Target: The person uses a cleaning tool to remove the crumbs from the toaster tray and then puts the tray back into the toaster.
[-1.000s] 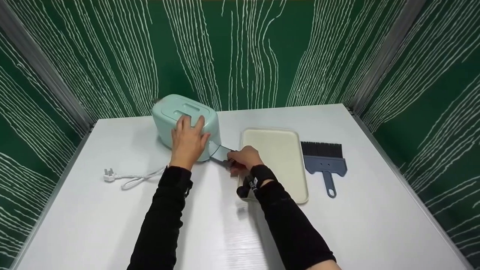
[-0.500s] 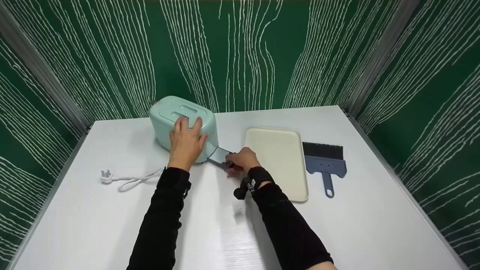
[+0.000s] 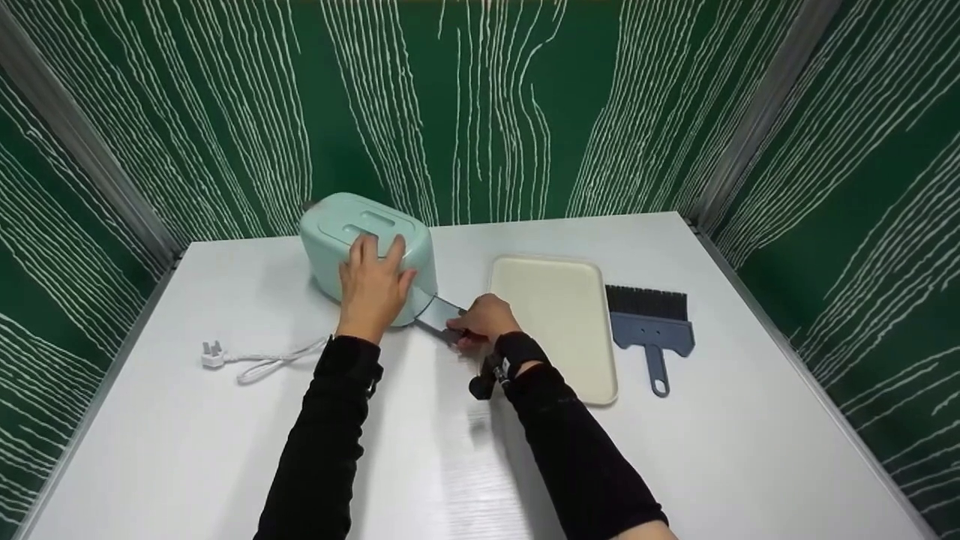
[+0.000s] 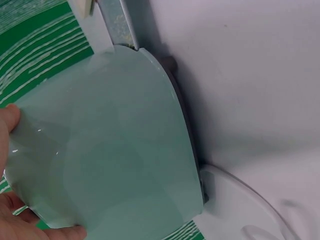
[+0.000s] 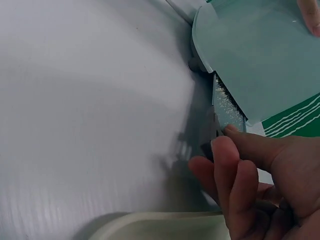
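Note:
A pale mint toaster (image 3: pixel 324 259) stands at the back left, its top marked by two long recesses. My left hand (image 3: pixel 373 292) holds its near end from above, fingers over the top edge and thumb down the side. From the toaster's lower right end a flat crumb tray (image 3: pixel 436 315) sticks out partway. Its outer end, with a dark grip, is pinched by my right hand (image 3: pixel 489 319) between thumb and fingers. Light crumbs (image 5: pixel 227 103) lie on the tray in the right wrist view. How much of the tray sits inside the toaster is hidden.
A cream rectangular tray (image 3: pixel 555 330) lies right of my right hand. Beside it is a blue-grey brush (image 3: pixel 652 330) with black bristles. The toaster's white cord and plug (image 3: pixel 214 354) rest at left. Green walls with white lines enclose the white table (image 3: pixel 750 450).
The whole head view has shifted slightly. My right fingers have moved a little on the crumb tray's end, covering more of its dark grip. The left hand and toaster stay put.

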`<state>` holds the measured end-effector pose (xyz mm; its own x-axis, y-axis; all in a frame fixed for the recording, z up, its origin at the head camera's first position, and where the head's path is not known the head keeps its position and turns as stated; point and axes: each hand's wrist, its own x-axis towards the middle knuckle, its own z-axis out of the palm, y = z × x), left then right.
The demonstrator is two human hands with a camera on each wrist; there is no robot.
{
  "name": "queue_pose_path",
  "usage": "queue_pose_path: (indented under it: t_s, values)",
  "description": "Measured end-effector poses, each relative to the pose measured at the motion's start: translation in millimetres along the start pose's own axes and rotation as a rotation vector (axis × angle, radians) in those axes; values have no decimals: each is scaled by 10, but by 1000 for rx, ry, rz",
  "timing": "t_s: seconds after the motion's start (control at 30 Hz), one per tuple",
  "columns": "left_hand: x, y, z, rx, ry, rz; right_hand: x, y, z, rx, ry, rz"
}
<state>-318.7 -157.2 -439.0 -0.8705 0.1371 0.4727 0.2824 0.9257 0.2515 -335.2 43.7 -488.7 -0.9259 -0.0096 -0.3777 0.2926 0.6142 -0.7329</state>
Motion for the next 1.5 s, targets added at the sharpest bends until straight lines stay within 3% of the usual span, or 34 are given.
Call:
queue_pose_path:
  t_s: [0.3, 0.47, 0.7, 1.03, 1.3, 1.5]
  values:
    - [16, -5, 9, 1, -22, -10, -7, -43, -8, -13, 21, 11]
    - [6, -2, 4, 3, -23, -11, -7, -57, -49, -3, -41, 37]
    - [3, -7, 2, 7, -25, -9, -30, -43, -151, -103, -122, 16]
    - [3, 6, 9, -2, -3, 5, -100, -22, -294, -29, -228, 28]
    - [19, 1, 6, 1, -53, -17, -90, 28, -420, 91, -369, 112]
    - [3, -2, -7, 16, -60, -13, -83, 81, -467, 156, -429, 114]
